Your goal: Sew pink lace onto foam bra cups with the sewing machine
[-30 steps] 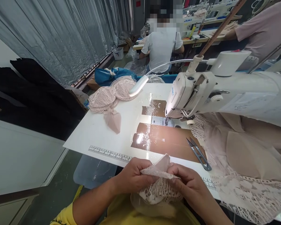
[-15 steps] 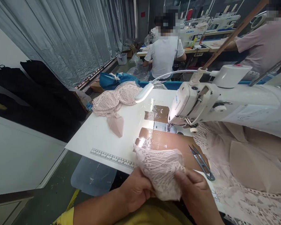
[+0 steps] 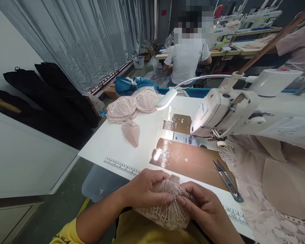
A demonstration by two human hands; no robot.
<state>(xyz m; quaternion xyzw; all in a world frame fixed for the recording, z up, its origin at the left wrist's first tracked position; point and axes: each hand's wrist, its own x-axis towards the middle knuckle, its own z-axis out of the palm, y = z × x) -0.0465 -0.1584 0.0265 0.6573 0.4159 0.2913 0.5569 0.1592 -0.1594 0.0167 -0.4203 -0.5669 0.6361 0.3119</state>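
Note:
A pale pink lace bra cup (image 3: 167,215) is pinched between my two hands at the front edge of the sewing table, over my lap. My left hand (image 3: 148,189) grips its left side, thumb across the lace. On the other side, my right hand (image 3: 202,201) has thumb and fingers closed on the lace near the middle. Beyond the hands stands a white sewing machine (image 3: 234,112), its needle area lit by a lamp (image 3: 167,99). Thread snips (image 3: 228,183) lie to the right of my right hand on brown tape (image 3: 193,164).
Stacked lace cups (image 3: 133,105) and a small beige fabric piece (image 3: 131,133) rest on the white tabletop (image 3: 117,144). Lace fabric (image 3: 282,189) is heaped at right. Below the left edge is a translucent bin (image 3: 99,183). A co-worker (image 3: 186,61) sits ahead.
Both hands have drawn the lace cup down and toward my body, turning it and folding it between the fingers. The view has shifted slightly left, so the table appears further right.

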